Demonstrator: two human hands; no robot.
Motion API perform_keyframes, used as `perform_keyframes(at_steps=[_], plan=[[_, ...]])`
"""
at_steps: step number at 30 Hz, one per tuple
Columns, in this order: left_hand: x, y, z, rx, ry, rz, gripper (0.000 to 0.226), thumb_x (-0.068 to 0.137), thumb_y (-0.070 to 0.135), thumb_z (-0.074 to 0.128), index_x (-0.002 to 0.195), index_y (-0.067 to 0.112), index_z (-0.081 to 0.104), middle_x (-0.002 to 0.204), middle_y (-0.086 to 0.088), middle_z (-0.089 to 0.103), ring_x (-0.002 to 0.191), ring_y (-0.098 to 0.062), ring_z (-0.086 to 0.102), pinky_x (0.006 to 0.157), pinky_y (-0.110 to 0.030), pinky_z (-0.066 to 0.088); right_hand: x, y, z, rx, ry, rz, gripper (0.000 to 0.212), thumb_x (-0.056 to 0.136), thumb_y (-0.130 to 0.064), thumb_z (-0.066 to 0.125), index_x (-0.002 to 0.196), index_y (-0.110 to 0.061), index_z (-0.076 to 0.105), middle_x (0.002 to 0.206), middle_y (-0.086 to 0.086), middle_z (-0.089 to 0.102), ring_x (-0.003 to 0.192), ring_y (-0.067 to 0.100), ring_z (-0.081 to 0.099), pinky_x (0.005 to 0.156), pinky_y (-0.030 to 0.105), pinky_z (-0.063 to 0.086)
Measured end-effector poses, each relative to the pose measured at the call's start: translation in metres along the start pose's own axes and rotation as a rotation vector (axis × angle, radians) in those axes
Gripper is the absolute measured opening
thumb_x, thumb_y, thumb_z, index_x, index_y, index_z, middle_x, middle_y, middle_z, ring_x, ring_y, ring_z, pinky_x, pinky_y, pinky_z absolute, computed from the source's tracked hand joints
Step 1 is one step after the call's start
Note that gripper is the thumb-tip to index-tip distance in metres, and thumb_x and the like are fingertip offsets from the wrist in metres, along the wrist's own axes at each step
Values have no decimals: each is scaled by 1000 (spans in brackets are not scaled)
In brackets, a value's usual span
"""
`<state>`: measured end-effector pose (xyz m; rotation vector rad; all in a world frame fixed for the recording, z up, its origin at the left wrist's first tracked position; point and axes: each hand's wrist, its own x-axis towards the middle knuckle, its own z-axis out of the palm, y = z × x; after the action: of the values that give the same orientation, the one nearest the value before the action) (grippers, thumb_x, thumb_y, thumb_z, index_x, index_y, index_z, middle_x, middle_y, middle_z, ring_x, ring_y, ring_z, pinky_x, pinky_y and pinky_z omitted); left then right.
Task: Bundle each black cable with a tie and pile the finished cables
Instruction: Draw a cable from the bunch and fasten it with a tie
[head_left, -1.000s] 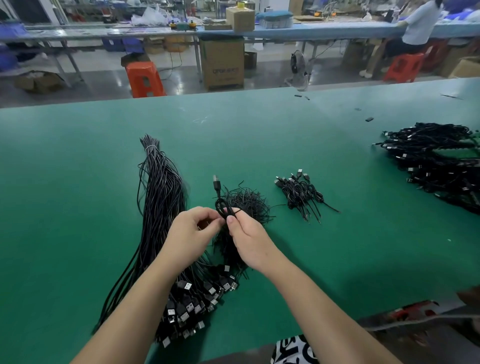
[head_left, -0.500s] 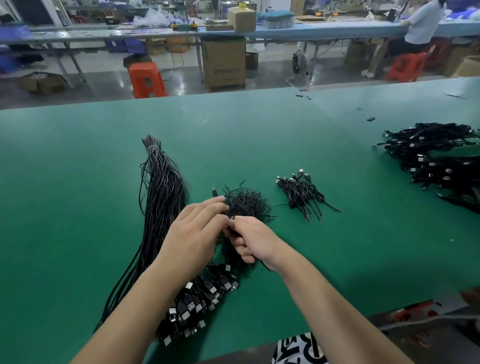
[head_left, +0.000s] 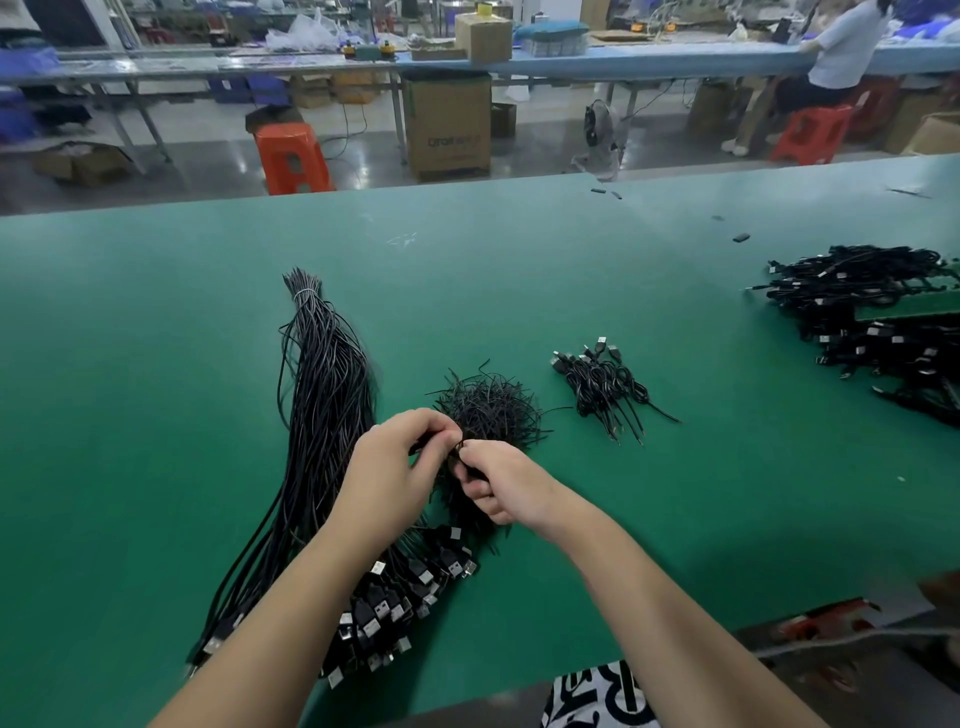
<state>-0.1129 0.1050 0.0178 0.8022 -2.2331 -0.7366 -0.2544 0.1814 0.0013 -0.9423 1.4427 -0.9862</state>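
Note:
My left hand (head_left: 400, 462) and my right hand (head_left: 501, 480) meet over the green table, fingers curled, both pinching a small coiled black cable (head_left: 453, 451) that is mostly hidden between them. Just behind the hands lies a heap of thin black ties (head_left: 488, 408). A long bundle of loose black cables (head_left: 324, 395) runs from far left to near, its USB plugs (head_left: 395, 603) under my left forearm. A small pile of finished bundled cables (head_left: 605, 387) lies to the right of the ties.
A large heap of black cables (head_left: 878, 317) sits at the table's right edge. The green table (head_left: 156, 415) ends near my body. Beyond its far edge are an orange stool (head_left: 291, 158), cardboard boxes (head_left: 447, 127) and a seated person (head_left: 831, 67).
The coiled cable, held up with its plug showing a second ago, is now tucked low between both hands. My left hand closed over it and the hands drew together.

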Motion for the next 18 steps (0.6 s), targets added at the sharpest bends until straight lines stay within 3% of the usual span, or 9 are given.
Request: perform_keyframes(at_steps=[4,7,11,15,18], plan=[[3,-3,-3,-62,-71,-140,19,95,22,65,81,35,67,84,31,65,80,5,60,65,-6,38,-6,5,4,-422,119,-165,42,91,-54,37,78,-14,41,68,-6,42,63,14,37,61,39,35],[5,-1,-3,-64,-79,-178,19,95,23,64,81,33,66,78,33,64,70,9,57,61,-7,38,-7,7,8,-596,206,-227,38,101,-46,32,74,-21,38,69,-3,48,65,17,44,68,46,42],[7,-1,-4,-52,-96,-230,16,94,21,65,81,28,70,72,20,66,70,8,57,61,-7,38,-5,8,14,-649,275,-231,35,104,-39,35,72,-25,35,67,-3,50,65,19,48,62,43,39],[7,-1,-8,-47,-126,-248,16,92,19,66,80,28,71,71,24,66,69,6,58,60,-8,38,-4,9,18,-730,332,-273,33,103,-36,37,71,-26,34,69,-5,50,64,9,47,55,37,28],[7,-1,-11,-49,-136,-250,15,92,21,67,80,29,72,75,24,68,69,4,60,61,-8,40,-4,8,18,-767,327,-305,31,104,-36,36,75,-27,35,72,-10,46,67,13,45,59,35,28]])
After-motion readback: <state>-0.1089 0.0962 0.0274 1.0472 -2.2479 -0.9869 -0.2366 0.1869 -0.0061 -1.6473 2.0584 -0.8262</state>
